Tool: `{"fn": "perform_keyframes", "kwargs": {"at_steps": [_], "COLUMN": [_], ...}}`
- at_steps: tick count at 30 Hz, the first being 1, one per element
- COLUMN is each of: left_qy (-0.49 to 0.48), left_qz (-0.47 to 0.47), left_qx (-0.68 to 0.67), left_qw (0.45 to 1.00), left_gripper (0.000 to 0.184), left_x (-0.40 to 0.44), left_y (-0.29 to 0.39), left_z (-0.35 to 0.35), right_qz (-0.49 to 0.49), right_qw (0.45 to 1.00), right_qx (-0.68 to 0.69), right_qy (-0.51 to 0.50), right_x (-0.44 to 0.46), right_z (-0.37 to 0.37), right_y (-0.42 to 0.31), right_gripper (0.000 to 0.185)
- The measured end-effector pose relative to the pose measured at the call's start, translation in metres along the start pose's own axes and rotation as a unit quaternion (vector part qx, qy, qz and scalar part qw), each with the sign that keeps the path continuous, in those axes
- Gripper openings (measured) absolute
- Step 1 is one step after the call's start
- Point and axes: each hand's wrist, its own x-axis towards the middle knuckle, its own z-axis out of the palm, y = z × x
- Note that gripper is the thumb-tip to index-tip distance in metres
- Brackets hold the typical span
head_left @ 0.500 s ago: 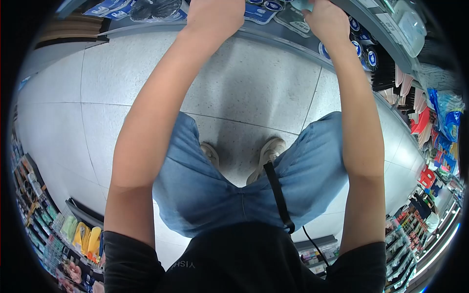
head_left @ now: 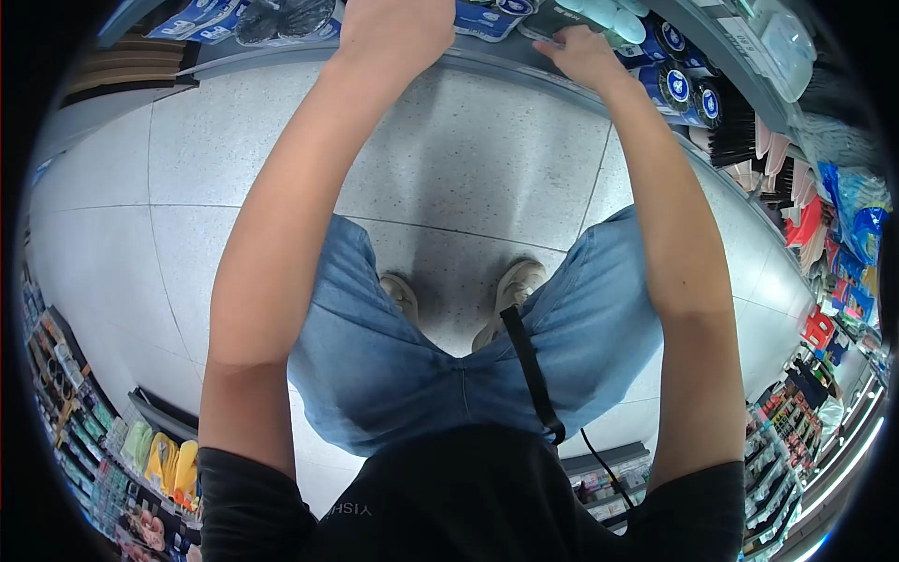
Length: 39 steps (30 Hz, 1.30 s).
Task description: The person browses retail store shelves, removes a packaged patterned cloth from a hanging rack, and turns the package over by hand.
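The dark grey pack (head_left: 546, 21) is lying on the shelf (head_left: 506, 58), not lifted. Its near edge faces the person; its far end is cut off, so I cannot tell the long axis. The right hand (head_left: 585, 58) is beside it, fingers slightly apart. Left hand's (head_left: 398, 33) fingers are hidden; I cannot tell their grip.

Both forearms are extended forward toward the shelf edge (head_left: 506, 59), with the elbows bent and set outward on the near side of it. The left hand (head_left: 398, 28) is positioned over the shelf edge, back facing up; its fingers are cut off by the frame, so the grip cannot be determined. The right hand (head_left: 582, 56) is held at the shelf edge, back up, thumb extended inward, fingers loosely bent.
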Motion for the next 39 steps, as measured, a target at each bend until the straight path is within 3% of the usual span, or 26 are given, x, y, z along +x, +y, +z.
{"fn": "perform_keyframes", "kwargs": {"at_steps": [3,12,15,19,22,24,26,28,30,34,37,39], "left_qy": [0.003,-0.003,-0.002,0.000,0.000,-0.009,-0.004,0.005,0.015,0.027,0.028,0.011], "left_qz": [0.003,0.006,0.013,0.025,0.035,0.037,0.041,0.045,0.049,0.046,0.043,0.032], "left_qx": [0.000,-0.003,-0.006,-0.034,-0.060,-0.077,-0.079,-0.085,-0.093,-0.085,-0.093,-0.095], "left_qw": [1.000,1.000,1.000,0.999,0.998,0.996,0.996,0.995,0.994,0.995,0.994,0.995], "left_gripper": [0.054,0.057,0.057,0.056,0.053,0.051,0.050,0.049,0.048,0.046,0.045,0.045], "left_x": [-0.001,-0.001,-0.002,-0.003,-0.006,-0.006,-0.005,-0.005,-0.006,-0.008,-0.006,-0.006], "left_y": [0.001,0.000,-0.003,-0.012,-0.021,-0.022,-0.022,-0.022,-0.023,-0.025,-0.026,-0.024], "left_z": [0.001,-0.001,-0.001,-0.005,-0.006,-0.010,-0.009,-0.007,-0.005,0.000,-0.002,-0.008], "right_qz": [-0.017,-0.072,-0.098,-0.087,-0.180,-0.293,-0.319,-0.402,-0.407,-0.176,-0.177,-0.232], "right_qw": [0.998,0.994,0.993,0.991,0.978,0.951,0.939,0.916,0.893,0.869,0.867,0.869], "right_qx": [0.060,0.029,0.028,-0.085,-0.015,0.037,0.015,0.013,0.146,0.460,0.461,0.429], "right_qy": [0.031,0.072,0.063,-0.059,-0.106,-0.092,-0.125,0.002,0.124,0.046,0.069,0.085], "right_x": [0.005,0.019,0.022,0.004,-0.025,-0.039,-0.046,-0.047,-0.045,-0.040,-0.031,-0.026], "right_z": [0.002,0.010,0.009,-0.022,-0.041,-0.025,-0.006,0.040,0.064,0.063,0.078,0.088], "right_y": [0.010,0.031,0.038,-0.001,-0.060,-0.096,-0.140,-0.170,-0.206,-0.262,-0.263,-0.252], "right_gripper": [0.046,0.030,0.031,0.035,0.031,0.025,0.023,0.032,0.035,0.038,0.040,0.041]}}
